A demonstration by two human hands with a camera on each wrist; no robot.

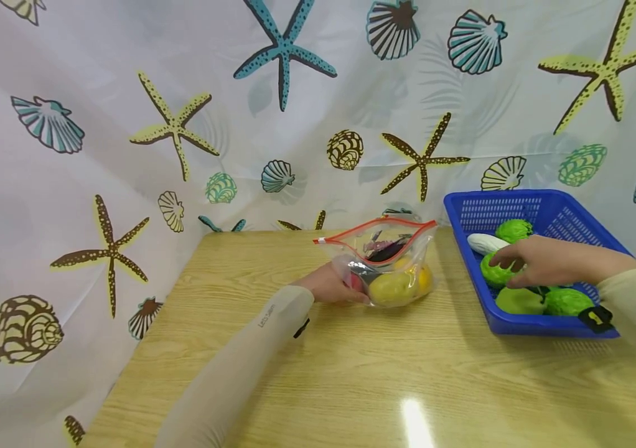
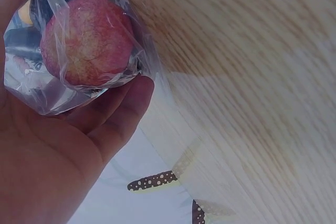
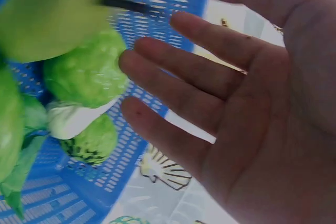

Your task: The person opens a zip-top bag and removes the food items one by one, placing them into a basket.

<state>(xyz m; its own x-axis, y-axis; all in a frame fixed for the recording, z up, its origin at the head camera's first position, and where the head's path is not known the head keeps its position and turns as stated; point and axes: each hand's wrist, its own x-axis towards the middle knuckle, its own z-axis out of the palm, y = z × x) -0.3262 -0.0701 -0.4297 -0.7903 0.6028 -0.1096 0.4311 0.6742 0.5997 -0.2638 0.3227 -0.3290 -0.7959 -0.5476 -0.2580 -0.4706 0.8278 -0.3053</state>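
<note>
On the table stands a clear zip bag (image 1: 388, 264) with a red zip edge, its mouth spread apart. Inside it are a yellow fruit (image 1: 393, 288), an orange fruit (image 1: 424, 280), a dark purple vegetable (image 1: 386, 251) and a round red fruit (image 2: 89, 40). My left hand (image 1: 332, 285) grips the bag's left side, with thumb and fingers around the red fruit's end in the left wrist view. My right hand (image 1: 547, 258) hovers over the blue basket (image 1: 542, 325), fingers apart and holding nothing. Nearest below it are a bumpy green fruit (image 1: 493, 274) and a yellow-green pear (image 1: 519, 301).
Also in the basket lie a long white vegetable (image 1: 485, 243) and more bumpy green produce (image 1: 569, 302). The basket's raised walls surround them at the right of the wooden table (image 1: 351, 373). A patterned curtain (image 1: 307, 137) hangs behind and at the left.
</note>
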